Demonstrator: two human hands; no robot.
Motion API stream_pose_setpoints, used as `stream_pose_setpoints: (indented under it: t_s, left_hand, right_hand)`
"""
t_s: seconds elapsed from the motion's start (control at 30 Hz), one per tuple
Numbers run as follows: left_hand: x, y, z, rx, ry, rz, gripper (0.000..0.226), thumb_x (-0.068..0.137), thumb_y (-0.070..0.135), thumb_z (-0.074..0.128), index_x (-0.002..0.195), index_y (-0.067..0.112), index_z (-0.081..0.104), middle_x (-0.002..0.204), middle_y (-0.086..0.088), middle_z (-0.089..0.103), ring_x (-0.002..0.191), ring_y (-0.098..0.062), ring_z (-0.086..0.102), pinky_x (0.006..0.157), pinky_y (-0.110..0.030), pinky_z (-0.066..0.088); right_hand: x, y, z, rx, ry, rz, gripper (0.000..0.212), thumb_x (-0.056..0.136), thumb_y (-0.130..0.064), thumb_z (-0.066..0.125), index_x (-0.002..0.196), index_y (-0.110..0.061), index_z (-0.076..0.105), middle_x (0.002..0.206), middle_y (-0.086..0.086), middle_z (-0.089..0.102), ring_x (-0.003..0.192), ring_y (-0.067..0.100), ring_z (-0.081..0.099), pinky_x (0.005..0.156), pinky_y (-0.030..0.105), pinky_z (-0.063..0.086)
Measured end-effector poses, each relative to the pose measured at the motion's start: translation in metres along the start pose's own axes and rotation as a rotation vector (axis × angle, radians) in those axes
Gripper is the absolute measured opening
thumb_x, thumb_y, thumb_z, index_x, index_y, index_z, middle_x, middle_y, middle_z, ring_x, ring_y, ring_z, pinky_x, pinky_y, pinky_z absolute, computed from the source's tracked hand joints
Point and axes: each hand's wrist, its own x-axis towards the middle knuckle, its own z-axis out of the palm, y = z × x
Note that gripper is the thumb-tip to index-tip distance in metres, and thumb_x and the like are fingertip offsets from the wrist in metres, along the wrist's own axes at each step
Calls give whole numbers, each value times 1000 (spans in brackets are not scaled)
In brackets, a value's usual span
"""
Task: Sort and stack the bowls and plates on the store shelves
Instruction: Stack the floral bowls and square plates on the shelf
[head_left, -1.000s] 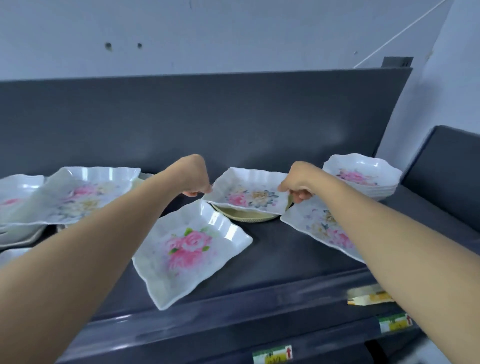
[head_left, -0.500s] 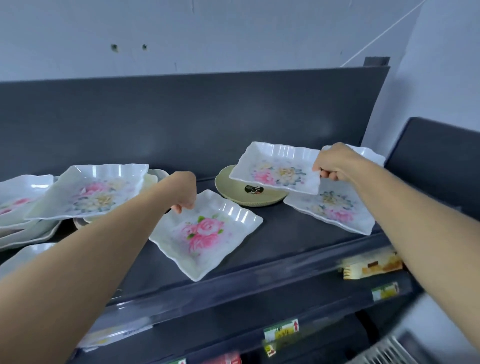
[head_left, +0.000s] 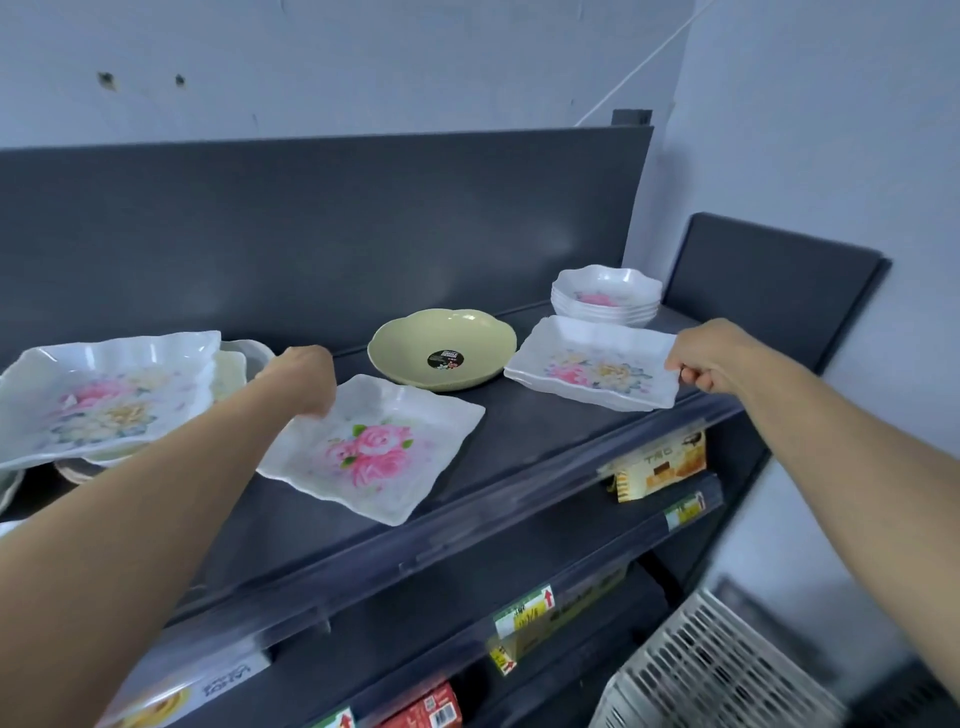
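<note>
Dark grey store shelf (head_left: 519, 431) against a pale wall, crockery all over it. These look like melamine to me: light, stiff, glossy so a bit slippery, and I'd guess they clatter rather than shatter if dropped. The wavy raised rims are the obvious place to take hold, thumb on top and fingers under.

The right hand (head_left: 711, 358) pinches the right rim of the flower plate (head_left: 592, 364), fingers (head_left: 688, 375) curled tight on the edge. That plate sits on a second plate (head_left: 519, 378) like it at the right end of the shelf, just in front of the bowl stack (head_left: 605, 296).

The left hand (head_left: 306, 379) is at the back-left corner of the rose plate (head_left: 379, 447), which lies mid-shelf near the front lip, just in front of the green bowl (head_left: 441, 348). The hand is blurred and its fingers are tucked out of sight, so I can't tell if it's gripping or only touching. More square plates sit in the left pile (head_left: 104, 400).
</note>
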Motion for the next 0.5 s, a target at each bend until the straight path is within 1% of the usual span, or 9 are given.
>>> stream_pose_setpoints:
  t_s: [0.07, 0.13, 0.2, 0.3, 0.4, 0.47, 0.5]
  left_hand:
    - [-1, 0, 0, 4, -22, -4, 32, 82, 6, 58, 54, 8, 41, 55, -2, 44, 49, -15, 40, 49, -24, 36]
    - [-3, 0, -2, 25, -32, -11, 34, 84, 9, 58, 54, 8, 42, 55, -2, 44, 49, -14, 39, 47, -24, 34]
    - [-3, -3, -5, 45, -34, -21, 37, 86, 14, 57, 53, 9, 42, 52, -1, 42, 48, -13, 38, 44, -22, 32]
    - [-2, -8, -8, 6, -67, -58, 41, 88, 19, 55, 51, 9, 42, 49, -1, 40, 45, -14, 37, 45, -23, 31]
    - [-1, -12, -13, -36, -73, -70, 43, 87, 17, 55, 46, 8, 42, 34, -1, 41, 42, -17, 38, 44, -23, 31]
    - [-1, -15, -18, -26, -82, -77, 47, 87, 18, 53, 43, 8, 42, 21, 3, 36, 41, -17, 38, 44, -22, 31]
    - [0, -17, -20, -27, -88, -75, 50, 88, 19, 52, 41, 9, 41, 19, 4, 34, 41, -18, 38, 46, -23, 32]
  right_hand:
    - [-1, 1, 1, 11, -3, 16, 19, 84, 8, 47, 71, -4, 53, 61, 11, 44, 46, 14, 30, 34, 16, 19]
    - [0, -1, 3, 21, -2, 19, 20, 84, 9, 46, 71, -5, 53, 61, 11, 45, 45, 13, 31, 37, 19, 20]
    - [3, -4, 6, 39, -4, 24, 21, 84, 9, 45, 70, -5, 51, 61, 11, 45, 46, 13, 32, 35, 16, 20]
    - [7, -7, 12, 76, -20, 34, 23, 86, 9, 44, 68, -5, 50, 60, 10, 46, 46, 13, 36, 31, 11, 21]
    - [15, -8, 18, 88, -20, 17, 23, 86, 10, 43, 69, -5, 50, 62, 11, 50, 47, 15, 42, 37, 17, 26]
    - [21, -8, 20, 78, 14, 13, 20, 87, 8, 45, 71, -5, 50, 65, 12, 51, 47, 16, 42, 36, 17, 29]
    - [23, -7, 20, 68, 32, 14, 20, 87, 7, 47, 72, -4, 51, 66, 12, 51, 47, 17, 42, 35, 16, 30]
